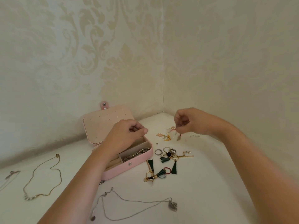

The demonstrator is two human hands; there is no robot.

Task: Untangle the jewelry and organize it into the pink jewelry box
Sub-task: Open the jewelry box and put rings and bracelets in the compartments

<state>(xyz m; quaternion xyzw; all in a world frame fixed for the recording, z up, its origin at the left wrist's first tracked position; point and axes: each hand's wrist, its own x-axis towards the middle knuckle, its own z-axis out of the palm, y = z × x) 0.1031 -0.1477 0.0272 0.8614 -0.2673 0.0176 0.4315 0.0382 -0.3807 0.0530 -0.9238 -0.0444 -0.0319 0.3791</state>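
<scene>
The pink jewelry box (129,168) lies open on the white surface, its lid (103,123) leaning back against the wall. A beaded bracelet (135,154) lies in its front compartment. My left hand (127,135) hovers over the box with its fingers curled; whether it holds anything is hidden. My right hand (187,121) pinches a small dangling earring (178,137) above the surface at the far right. A heap of rings, gold hoops and dark green tassel and triangle earrings (166,162) lies right of the box.
Small gold and pink earrings (165,136) lie near the wall corner. A gold chain necklace (43,177) lies at the left, a silver pendant necklace (137,206) at the front, and another silver chain (9,177) at the far left edge. Patterned walls close off the back and right.
</scene>
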